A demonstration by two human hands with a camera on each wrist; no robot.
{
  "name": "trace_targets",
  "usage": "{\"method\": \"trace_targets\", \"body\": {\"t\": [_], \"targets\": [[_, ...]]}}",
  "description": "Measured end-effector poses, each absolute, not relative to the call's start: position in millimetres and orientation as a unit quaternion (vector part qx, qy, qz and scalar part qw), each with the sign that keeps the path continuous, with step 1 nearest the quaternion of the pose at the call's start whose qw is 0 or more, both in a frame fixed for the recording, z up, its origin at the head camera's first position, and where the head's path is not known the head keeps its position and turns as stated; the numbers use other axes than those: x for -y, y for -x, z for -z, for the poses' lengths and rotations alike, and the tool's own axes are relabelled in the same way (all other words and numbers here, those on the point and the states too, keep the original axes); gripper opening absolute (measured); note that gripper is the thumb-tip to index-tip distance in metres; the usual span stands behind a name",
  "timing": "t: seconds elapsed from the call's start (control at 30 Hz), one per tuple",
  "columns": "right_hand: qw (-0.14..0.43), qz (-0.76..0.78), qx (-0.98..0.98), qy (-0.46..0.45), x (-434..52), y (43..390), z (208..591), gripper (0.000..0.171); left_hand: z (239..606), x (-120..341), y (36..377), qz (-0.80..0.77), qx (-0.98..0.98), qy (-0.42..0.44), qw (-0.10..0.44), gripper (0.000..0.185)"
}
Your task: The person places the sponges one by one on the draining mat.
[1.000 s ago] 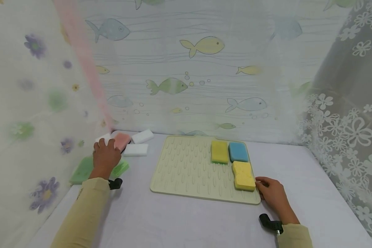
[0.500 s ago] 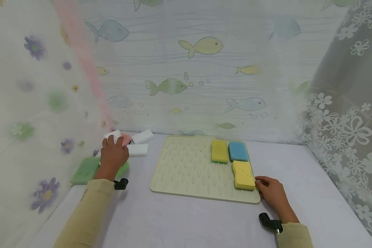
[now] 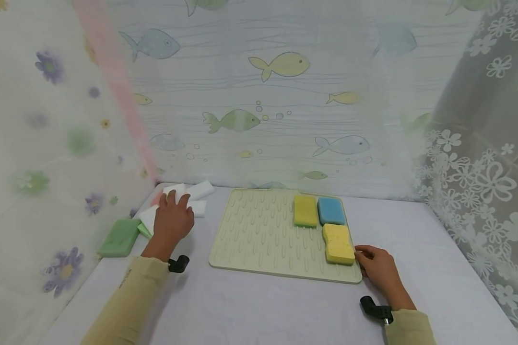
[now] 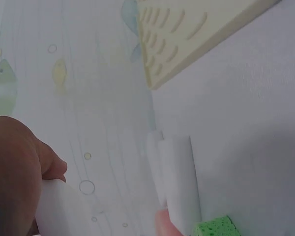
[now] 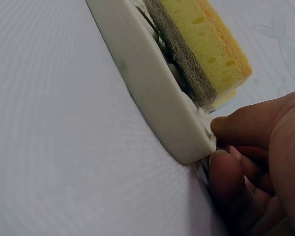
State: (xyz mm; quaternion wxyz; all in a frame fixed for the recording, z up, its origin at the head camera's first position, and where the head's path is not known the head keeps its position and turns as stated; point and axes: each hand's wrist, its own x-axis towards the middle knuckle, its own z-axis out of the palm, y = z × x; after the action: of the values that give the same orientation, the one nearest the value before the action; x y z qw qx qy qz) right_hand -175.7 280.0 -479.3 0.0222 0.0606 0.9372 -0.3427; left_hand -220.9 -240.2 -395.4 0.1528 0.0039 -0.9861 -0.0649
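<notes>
My left hand holds a white sponge block above the group of sponges at the left. In the left wrist view, the thumb lies along the top of that white block. My right hand pinches the right edge of a cream ridged mat, near its front corner. The right wrist view shows thumb and finger at the mat's rim, right by a yellow sponge with a dark scouring side. On the mat lie this yellow sponge, a yellow-green sponge and a blue sponge.
Around the left hand lie a pink sponge, partly hidden, more white blocks, a light green sponge and a larger green sponge. A fish-patterned curtain hangs behind the table.
My left hand has moved right from the far left of the sponges, carrying the white block with it past the pink sponge. The right hand has stayed at the mat's edge.
</notes>
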Motion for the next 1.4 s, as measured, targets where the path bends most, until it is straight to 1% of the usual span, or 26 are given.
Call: {"method": "trace_targets", "body": {"t": [0.5,1.4], "targets": [[0.026,0.354,-0.933,-0.064,-278.6,176.0,480.6,0.045,394.1,206.5,206.4,0.026,0.981,0.039,0.187,0.040],[0.039,0.356,-0.931,-0.067,-279.8,177.9,481.0,0.048,400.8,142.9,187.7,0.062,0.977,0.081,0.188,0.038]]}}
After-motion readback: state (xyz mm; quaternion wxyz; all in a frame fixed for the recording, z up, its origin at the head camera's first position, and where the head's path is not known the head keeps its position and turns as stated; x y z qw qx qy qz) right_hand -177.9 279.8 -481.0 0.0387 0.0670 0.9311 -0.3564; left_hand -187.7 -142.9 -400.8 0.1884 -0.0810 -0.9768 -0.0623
